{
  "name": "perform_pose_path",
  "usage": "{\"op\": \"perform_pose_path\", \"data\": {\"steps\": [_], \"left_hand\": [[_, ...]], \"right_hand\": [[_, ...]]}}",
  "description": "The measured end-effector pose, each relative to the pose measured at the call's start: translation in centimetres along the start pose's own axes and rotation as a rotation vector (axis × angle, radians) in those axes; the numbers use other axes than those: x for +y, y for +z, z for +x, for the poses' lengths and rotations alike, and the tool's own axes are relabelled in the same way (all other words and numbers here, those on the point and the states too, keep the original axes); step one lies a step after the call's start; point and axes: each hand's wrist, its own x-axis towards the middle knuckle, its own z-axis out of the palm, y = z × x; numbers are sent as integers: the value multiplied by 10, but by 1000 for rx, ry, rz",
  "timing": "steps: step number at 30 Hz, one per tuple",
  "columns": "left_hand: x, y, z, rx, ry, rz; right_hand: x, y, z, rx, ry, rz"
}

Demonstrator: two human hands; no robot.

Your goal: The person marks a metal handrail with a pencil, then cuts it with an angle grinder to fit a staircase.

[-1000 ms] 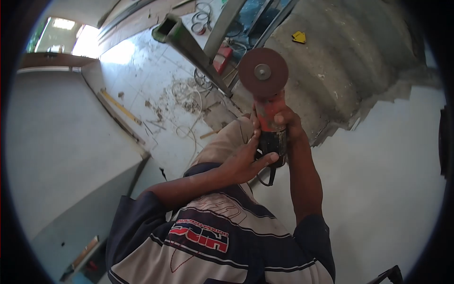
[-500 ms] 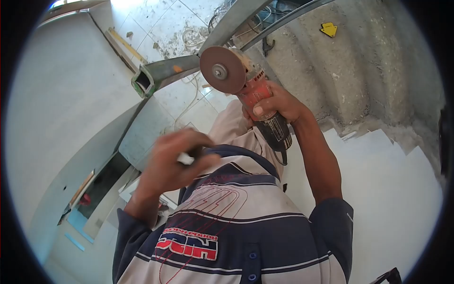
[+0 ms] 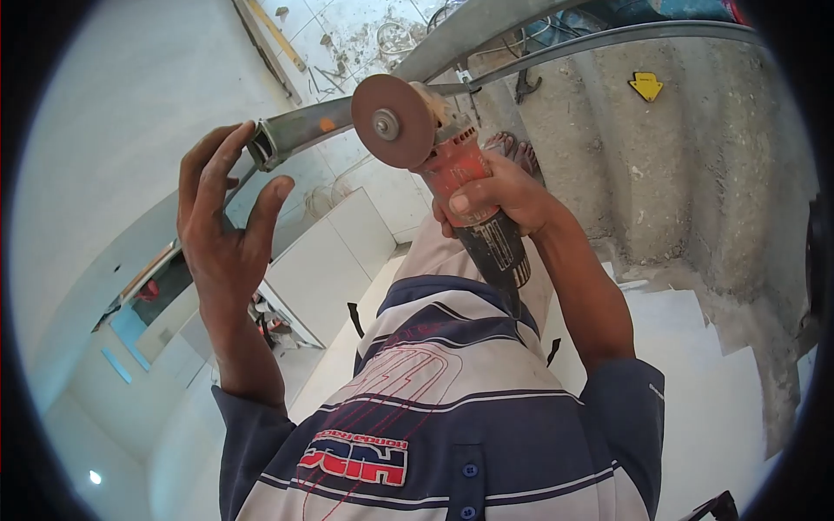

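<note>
My right hand (image 3: pixel 508 198) is wrapped round the red and black body of an angle grinder (image 3: pixel 465 174). The grinder's brown disc (image 3: pixel 393 122) is raised and turned toward me, overlapping the metal tube in this view. My left hand (image 3: pixel 221 208) is raised with its fingers spread and thumb apart. Its fingertips are right at the cut, hollow end of a square metal tube (image 3: pixel 300 135), which carries an orange mark and runs off toward the metal railing.
Rough concrete steps (image 3: pixel 634 165) descend on the right, with a yellow arrow-shaped magnet (image 3: pixel 645 86) and a dark clamp (image 3: pixel 526 85) on them. A curved metal rail (image 3: pixel 625 36) crosses the top. Debris and cables lie on the tiled floor (image 3: pixel 334 39) below.
My left hand has moved up and left, from in front of my shirt to the tube's end, and its fingers have spread. The grinder stays in my right hand, shifted slightly left.
</note>
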Motion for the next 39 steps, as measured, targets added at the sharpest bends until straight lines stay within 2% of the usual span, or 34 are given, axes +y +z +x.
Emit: {"op": "perform_pose_path", "data": {"steps": [7, 14, 16, 17, 19, 21, 22, 23, 26, 28, 31, 32, 34, 36, 39], "left_hand": [[16, 6, -3, -17, -135, 35], [24, 10, -5, 24, -159, -1], [34, 21, -13, 293, -186, -144], [38, 25, -21, 290, -190, -143], [50, 33, -45, 343, -182, -396], [71, 43, -55, 130, -130, -376], [82, 48, -65, -3, -238, -483], [89, 54, -74, -106, -245, -499], [104, 58, -85, -211, -200, -518], [99, 49, -82, -99, -177, -502], [64, 24, -67, 117, -38, -231], [54, 18, -62, 167, -101, -170], [43, 6, -38, 150, -141, -78], [35, 6, -16, 110, -56, 102], [25, 13, -9, 41, -37, 126]], "right_hand": [[-3, 2, 1, 18, 4, 8], [-8, 5, 1, 15, 2, 3], [-8, 4, 2, 9, 10, -13], [-8, 4, 3, 7, 14, -10], [-8, 3, 2, 3, 25, 0], [-9, 4, 1, 17, 31, -1], [-10, 5, 2, 27, 27, -4], [-11, 6, 2, 21, 28, -5], [-10, 6, 1, 14, 10, 15], [-8, 4, 2, 22, 17, -15], [-6, 4, 2, 33, -3, -40], [-6, 3, 2, 31, -1, -41], [-4, 1, 3, 10, -3, -26], [-3, 1, 4, 10, -3, -28], [-4, 2, 4, 7, -18, -36]]}}
